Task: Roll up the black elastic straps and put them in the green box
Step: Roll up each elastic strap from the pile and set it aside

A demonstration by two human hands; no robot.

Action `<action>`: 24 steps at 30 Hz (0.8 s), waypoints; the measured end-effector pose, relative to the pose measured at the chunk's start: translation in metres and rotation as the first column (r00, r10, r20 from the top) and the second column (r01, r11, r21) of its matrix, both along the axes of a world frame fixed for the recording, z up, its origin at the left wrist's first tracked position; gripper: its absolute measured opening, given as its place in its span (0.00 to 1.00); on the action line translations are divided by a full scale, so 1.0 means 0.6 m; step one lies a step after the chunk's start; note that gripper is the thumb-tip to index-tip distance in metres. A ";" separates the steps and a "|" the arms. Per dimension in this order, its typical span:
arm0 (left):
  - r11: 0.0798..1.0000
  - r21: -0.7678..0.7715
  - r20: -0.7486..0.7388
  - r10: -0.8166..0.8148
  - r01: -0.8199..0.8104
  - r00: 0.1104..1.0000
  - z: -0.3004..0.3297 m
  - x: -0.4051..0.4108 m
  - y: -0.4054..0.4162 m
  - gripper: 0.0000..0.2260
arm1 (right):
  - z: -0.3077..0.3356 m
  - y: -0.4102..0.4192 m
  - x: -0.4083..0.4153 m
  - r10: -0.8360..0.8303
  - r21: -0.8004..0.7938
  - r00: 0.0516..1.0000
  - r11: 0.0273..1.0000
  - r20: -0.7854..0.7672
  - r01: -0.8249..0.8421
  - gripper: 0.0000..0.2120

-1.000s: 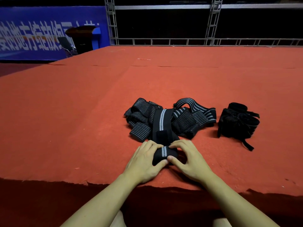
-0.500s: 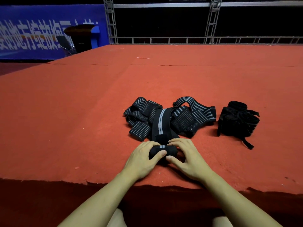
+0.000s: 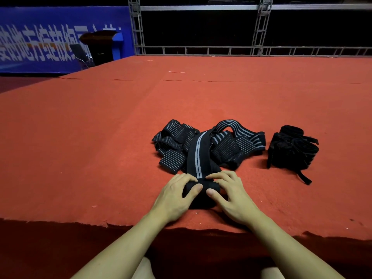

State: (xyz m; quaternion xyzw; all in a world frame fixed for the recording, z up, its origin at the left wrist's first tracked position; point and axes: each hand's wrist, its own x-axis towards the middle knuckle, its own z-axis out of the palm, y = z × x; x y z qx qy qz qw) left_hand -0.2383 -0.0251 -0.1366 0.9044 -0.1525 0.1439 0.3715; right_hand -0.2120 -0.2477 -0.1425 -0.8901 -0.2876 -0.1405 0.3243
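A black elastic strap (image 3: 196, 153) with grey stripes runs from a loose pile of striped straps (image 3: 225, 146) down to a thick roll (image 3: 201, 195) near the carpet's front edge. My left hand (image 3: 177, 196) grips the roll's left end, thumb on top. From the other side my right hand (image 3: 231, 195) holds the right end, its fingers curled over the roll. No green box is in view.
A separate bundle of plain black straps (image 3: 291, 150) lies to the right of the pile. All of this sits on a red carpet (image 3: 100, 137) whose frayed front edge runs under my wrists. A metal truss railing (image 3: 241, 51) and blue banner (image 3: 40, 43) stand far behind.
The roll has grown thicker and turned forward a little toward the pile. Both hands stayed on its ends, fingers shifting as it turned.
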 end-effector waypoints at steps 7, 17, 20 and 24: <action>0.998 0.068 0.005 -0.019 0.019 1.000 0.006 -0.008 -0.001 0.17 | 0.001 0.002 0.010 -0.030 0.023 0.980 0.999 -0.195 0.036 0.36; 0.986 0.118 0.102 -0.131 0.119 0.986 0.002 -0.010 -0.004 0.28 | 0.001 0.006 0.018 -0.067 0.115 0.966 0.988 -0.250 0.099 0.22; 0.980 0.167 0.074 -0.121 0.107 0.990 -0.002 -0.003 -0.005 0.32 | 0.003 0.004 0.009 -0.049 0.180 0.975 0.980 -0.216 0.089 0.20; 0.982 0.177 0.068 -0.082 0.068 0.994 -0.010 0.004 -0.004 0.32 | 0.006 0.001 0.000 0.015 0.140 0.996 0.990 -0.088 -0.003 0.18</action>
